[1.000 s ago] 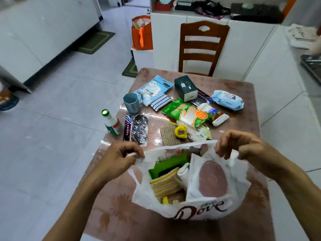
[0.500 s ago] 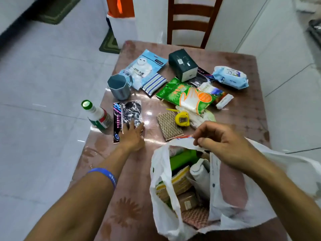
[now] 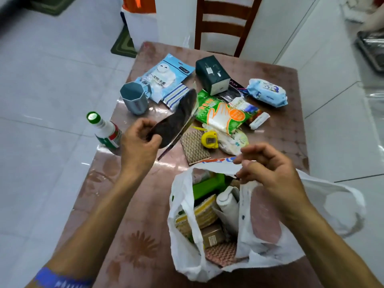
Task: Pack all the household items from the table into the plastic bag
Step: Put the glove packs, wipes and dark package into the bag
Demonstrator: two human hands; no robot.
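Observation:
A white plastic bag (image 3: 324, 206) stands open on the brown table (image 3: 276, 129), holding sponges, a green item and a white bottle. My right hand (image 3: 268, 169) pinches the bag's far rim and holds it up. My left hand (image 3: 141, 142) grips a flat black packet (image 3: 176, 119), lifted off the table and tilted, left of the bag. Loose on the table lie a green glove pack (image 3: 222, 113), a yellow tape measure (image 3: 210, 139), a woven brown pad (image 3: 194, 147), a grey-blue cup (image 3: 134, 98), a green-capped bottle (image 3: 104, 129), a dark box (image 3: 212, 73), blue wipes (image 3: 267, 92) and a blue packet (image 3: 164, 76).
A wooden chair (image 3: 224, 23) stands at the table's far edge. An orange bag (image 3: 139, 5) sits on a white stand to the far left. White tiled floor surrounds the table. The green-capped bottle stands right at the left table edge.
My left hand let go of the bag rim, reached to the black packet on the table and has now lifted it. My right hand keeps holding the bag's rim.

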